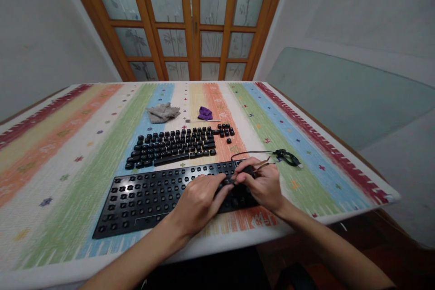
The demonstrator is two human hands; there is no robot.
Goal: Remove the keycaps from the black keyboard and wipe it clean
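A black keyboard (146,195) lies near the table's front edge, its left and middle showing bare switches where the keycaps are off. Over its right part, my left hand (200,197) rests with thumb and forefinger brought close together at the keys; what lies between them is hidden. Just beside it, my right hand (260,183) is closed around a small dark tool (249,171) with thin brownish wire prongs sticking out to the upper right. My right fingertips almost meet the left ones. Removed black keycaps (176,145) are laid out in rows behind the keyboard.
Behind the keycaps lie a grey cloth (163,113), a purple cloth (205,113) and a thin brush (202,121). A coiled black cable (287,157) sits to the right of the keyboard. A striped tablecloth (78,181) covers the table; wooden glazed doors (188,22) stand beyond.
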